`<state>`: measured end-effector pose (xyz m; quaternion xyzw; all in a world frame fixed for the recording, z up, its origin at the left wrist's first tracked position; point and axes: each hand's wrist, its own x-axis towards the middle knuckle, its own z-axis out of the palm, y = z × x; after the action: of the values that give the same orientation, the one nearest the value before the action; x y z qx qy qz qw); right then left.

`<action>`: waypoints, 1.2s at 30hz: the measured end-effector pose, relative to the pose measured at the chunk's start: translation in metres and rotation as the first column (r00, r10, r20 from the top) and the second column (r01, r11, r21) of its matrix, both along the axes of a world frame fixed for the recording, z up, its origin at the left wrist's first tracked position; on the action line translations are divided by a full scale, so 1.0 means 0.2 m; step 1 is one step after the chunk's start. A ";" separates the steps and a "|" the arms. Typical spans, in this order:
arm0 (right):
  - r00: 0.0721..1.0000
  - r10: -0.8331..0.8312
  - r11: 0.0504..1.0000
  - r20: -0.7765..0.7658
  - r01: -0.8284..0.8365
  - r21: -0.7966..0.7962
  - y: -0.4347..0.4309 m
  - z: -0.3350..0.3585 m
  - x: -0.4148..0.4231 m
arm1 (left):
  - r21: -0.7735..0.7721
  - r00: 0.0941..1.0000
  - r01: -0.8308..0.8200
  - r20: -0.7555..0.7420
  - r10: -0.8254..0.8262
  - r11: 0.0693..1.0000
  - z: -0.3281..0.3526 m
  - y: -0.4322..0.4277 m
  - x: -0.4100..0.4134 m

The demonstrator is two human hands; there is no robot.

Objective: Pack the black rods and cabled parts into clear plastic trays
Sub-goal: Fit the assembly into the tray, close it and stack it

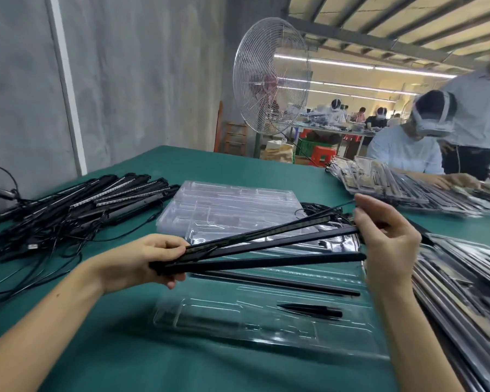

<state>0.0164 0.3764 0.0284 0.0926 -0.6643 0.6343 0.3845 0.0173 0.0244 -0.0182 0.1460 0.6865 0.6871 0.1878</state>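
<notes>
Over the green tabletop (pixel 238 165) the left hand (pixel 153 260) grips three black rods (pixel 266 250) fanned apart; the right hand (pixel 385 239) pinches their far ends; beneath, a clear tray (pixel 210 321) holds a single rod (pixel 280 282) and a short black piece (pixel 309 309); a pile of cabled rods (pixel 82 205) lies left.

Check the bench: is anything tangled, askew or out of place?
Two things. The three black rods fan apart: the left hand grips them bunched at one end, the right hand pinches a splayed end. On the left, the pile of cabled parts lies in a loose tangle of cables. The front tray looks orderly.
</notes>
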 end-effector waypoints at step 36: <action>0.776 -0.391 0.618 0.494 -0.177 0.766 0.28 -0.19 0.06 | -0.764 0.793 -0.506 -0.594 -0.133 0.401 -0.09 0.24 -0.03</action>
<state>0.0280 0.4319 -0.0102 -0.0070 -0.9627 0.2497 0.1045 0.0115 0.0727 -0.0359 0.1374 0.9773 0.1490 -0.0623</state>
